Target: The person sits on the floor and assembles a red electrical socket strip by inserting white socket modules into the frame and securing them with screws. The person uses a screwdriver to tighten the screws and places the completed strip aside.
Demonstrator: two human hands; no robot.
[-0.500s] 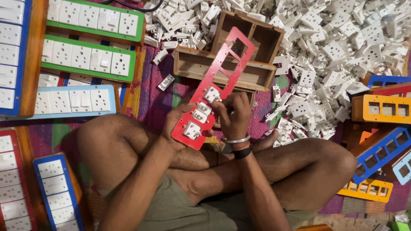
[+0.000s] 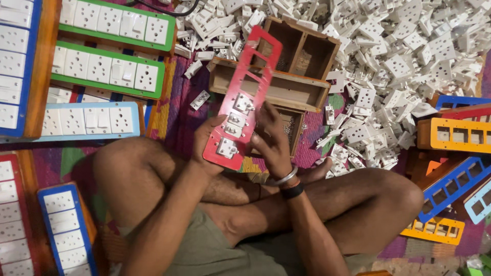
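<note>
Taking the red frame plate point(image 2: 243, 99) as the landmark: far to its left lie finished boards with white sockets and switches, green-edged point(image 2: 110, 64) higher up and a blue-edged one point(image 2: 71, 121) lower, on the patterned mat. The person sits cross-legged on the floor. The left hand point(image 2: 207, 148) grips the plate's lower left edge, fingers curled around it. The plate itself tilts up and away over the lap, with white modules point(image 2: 232, 125) seated in its lower openings and the upper openings bare. The right hand point(image 2: 271, 138) presses against the plate's right side beside those modules, fingers bent on it; whether it pinches a loose piece I cannot tell. Just behind the plate sits a wooden compartment box point(image 2: 286, 76). To the right spreads a big heap of loose white socket parts point(image 2: 404, 61), then empty yellow point(image 2: 452, 135) and blue point(image 2: 450, 186) frames.

To my eye, uneven thumb pressure could pop a seated module out, or the thin plate could flex and crack.
</note>
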